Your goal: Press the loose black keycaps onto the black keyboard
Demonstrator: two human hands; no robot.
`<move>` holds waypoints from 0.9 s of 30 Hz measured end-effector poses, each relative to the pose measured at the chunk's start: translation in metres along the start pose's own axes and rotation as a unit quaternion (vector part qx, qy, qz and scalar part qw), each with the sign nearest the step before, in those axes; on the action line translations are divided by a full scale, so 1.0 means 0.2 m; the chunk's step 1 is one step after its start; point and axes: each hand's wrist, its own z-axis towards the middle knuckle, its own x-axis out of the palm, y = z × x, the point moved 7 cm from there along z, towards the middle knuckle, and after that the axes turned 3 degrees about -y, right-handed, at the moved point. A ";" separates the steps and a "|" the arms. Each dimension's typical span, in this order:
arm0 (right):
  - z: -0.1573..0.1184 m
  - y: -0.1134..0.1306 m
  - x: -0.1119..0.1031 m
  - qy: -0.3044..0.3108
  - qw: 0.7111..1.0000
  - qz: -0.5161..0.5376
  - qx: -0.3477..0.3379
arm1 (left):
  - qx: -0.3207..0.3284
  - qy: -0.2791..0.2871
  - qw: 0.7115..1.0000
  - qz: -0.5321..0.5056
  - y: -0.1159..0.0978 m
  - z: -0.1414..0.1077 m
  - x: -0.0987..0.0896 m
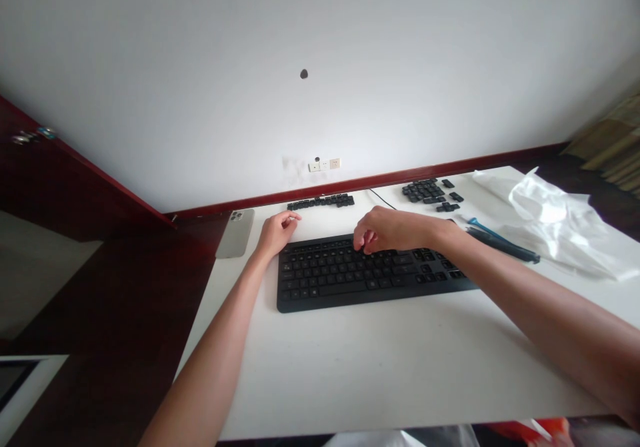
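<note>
My left hand hovers just above the top left corner of a black computer keyboard, its fingers drawn together around what may be a small pale sliver. My right hand rests over the keyboard's top row with its fingers curled down. Whether it holds anything is hidden. Beyond the keyboard lie a row of black keycaps and a loose group of black keycaps. A blue-handled tool lies just past my right wrist.
The white desk bears a silver smartphone, a dark pen-like tool, crumpled clear plastic and a thin black cable. A dark red wooden edge runs along the wall behind.
</note>
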 end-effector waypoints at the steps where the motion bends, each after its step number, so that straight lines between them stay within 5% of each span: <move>1: 0.00 -0.01 0.01 0.006 1.000 -0.001 0.003 | -0.001 0.000 1.000 -0.001 0.00 0.00 0.00; 9: 0.01 -0.03 0.04 0.032 0.999 -0.005 0.009 | 0.004 0.002 1.000 -0.008 0.00 0.00 0.00; 27: -0.01 0.01 0.08 -0.015 0.995 -0.090 0.038 | 0.000 -0.001 1.000 0.003 -0.01 0.00 0.00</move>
